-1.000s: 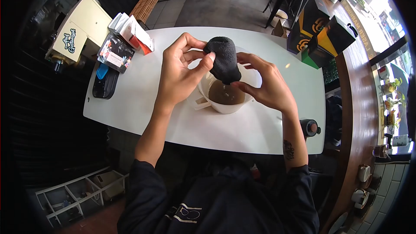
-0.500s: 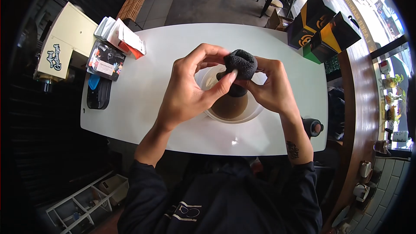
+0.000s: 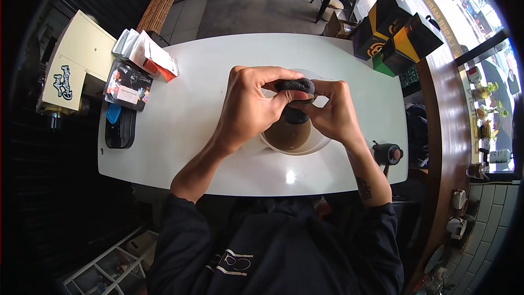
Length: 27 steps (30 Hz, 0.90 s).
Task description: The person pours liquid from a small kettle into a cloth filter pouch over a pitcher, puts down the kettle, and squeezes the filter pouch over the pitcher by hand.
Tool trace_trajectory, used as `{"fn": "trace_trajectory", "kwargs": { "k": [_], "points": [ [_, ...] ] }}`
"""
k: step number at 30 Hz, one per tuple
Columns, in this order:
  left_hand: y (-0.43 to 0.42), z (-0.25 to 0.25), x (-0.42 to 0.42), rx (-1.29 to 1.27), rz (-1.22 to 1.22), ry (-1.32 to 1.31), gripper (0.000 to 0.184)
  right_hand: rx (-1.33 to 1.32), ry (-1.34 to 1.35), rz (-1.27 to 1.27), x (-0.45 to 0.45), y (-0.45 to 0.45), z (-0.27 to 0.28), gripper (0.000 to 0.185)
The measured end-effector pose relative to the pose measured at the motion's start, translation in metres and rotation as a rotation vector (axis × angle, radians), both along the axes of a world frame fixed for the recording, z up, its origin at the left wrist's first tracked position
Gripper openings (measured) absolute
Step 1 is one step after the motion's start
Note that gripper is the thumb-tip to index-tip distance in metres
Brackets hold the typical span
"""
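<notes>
Both my hands are closed on a black, fuzzy cloth [image 3: 297,85] above a white bowl [image 3: 321,143]. My left hand [image 3: 248,104] grips its left side, thumb pressed on the front and fingers curled over the top. On the right, my right hand [image 3: 334,113] pinches it between thumb and bent fingers. Cloudy brown liquid [image 3: 286,134] fills the bottom of the bowl. Just below the cloth shows a dark rounded shape [image 3: 295,116]; whether it is part of the cloth, another item or a reflection, I cannot tell.
The bowl stands on a white table [image 3: 180,153]. At left are a cream machine [image 3: 76,65], papers [image 3: 153,57], a patterned box [image 3: 127,84] and a black case [image 3: 120,131]. Black-and-yellow boxes [image 3: 409,43] stand at the far right, a dark round-topped item [image 3: 387,154] at the near right.
The cloth has been squashed flatter and lower between my hands, and my fingers have come closer together over it. The whole view has shifted slightly.
</notes>
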<state>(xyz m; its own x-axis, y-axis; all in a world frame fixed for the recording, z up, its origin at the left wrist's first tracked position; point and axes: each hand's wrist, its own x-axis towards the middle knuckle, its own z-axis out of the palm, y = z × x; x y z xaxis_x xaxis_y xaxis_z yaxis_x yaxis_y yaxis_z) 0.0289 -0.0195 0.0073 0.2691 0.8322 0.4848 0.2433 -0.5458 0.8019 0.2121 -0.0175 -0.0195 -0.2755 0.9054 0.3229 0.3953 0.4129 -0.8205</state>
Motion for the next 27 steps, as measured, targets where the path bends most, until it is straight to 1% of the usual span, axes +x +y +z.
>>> {"fn": "trace_trajectory", "kwargs": {
  "k": [2, 4, 7, 11, 13, 14, 16, 17, 19, 23, 25, 27],
  "points": [
    [0.001, 0.002, -0.002, -0.001, -0.012, 0.002, 0.028, 0.014, 0.0, -0.009, -0.002, -0.002, 0.003, 0.022],
    [0.0, 0.004, -0.003, -0.028, -0.043, -0.045, 0.023, -0.049, -0.069, -0.028, -0.004, -0.005, 0.009, 0.021],
    [0.0, 0.001, -0.005, -0.037, -0.066, -0.079, 0.024, -0.087, -0.098, -0.05, -0.005, -0.006, 0.009, 0.02],
    [0.002, -0.001, -0.008, -0.03, -0.077, -0.077, 0.024, -0.067, -0.134, -0.084, -0.006, -0.011, 0.012, 0.019],
    [0.006, -0.004, -0.007, 0.007, -0.078, -0.123, 0.022, -0.04, -0.16, -0.042, -0.005, -0.009, 0.017, 0.022],
    [0.006, -0.003, -0.008, 0.01, -0.081, -0.121, 0.022, -0.037, -0.159, -0.045, -0.004, -0.009, 0.015, 0.022],
    [0.005, 0.003, -0.01, -0.085, -0.079, -0.082, 0.024, 0.036, -0.048, 0.034, -0.002, -0.006, 0.009, 0.029],
    [0.004, 0.005, -0.009, -0.082, -0.081, -0.085, 0.024, 0.038, -0.051, 0.032, -0.001, -0.007, 0.008, 0.029],
    [0.003, 0.01, -0.007, 0.017, -0.04, -0.048, 0.028, -0.057, 0.047, 0.044, -0.001, -0.007, 0.009, 0.03],
    [0.003, 0.011, -0.013, 0.044, -0.081, -0.085, 0.031, -0.078, 0.08, 0.096, 0.005, -0.007, 0.008, 0.032],
    [0.003, 0.011, -0.016, 0.028, -0.117, 0.047, 0.035, -0.1, 0.024, 0.167, 0.007, -0.008, 0.009, 0.04],
    [0.003, 0.009, -0.018, 0.023, -0.096, 0.072, 0.038, -0.081, 0.031, 0.191, 0.008, -0.008, 0.001, 0.043]
  ]
}}
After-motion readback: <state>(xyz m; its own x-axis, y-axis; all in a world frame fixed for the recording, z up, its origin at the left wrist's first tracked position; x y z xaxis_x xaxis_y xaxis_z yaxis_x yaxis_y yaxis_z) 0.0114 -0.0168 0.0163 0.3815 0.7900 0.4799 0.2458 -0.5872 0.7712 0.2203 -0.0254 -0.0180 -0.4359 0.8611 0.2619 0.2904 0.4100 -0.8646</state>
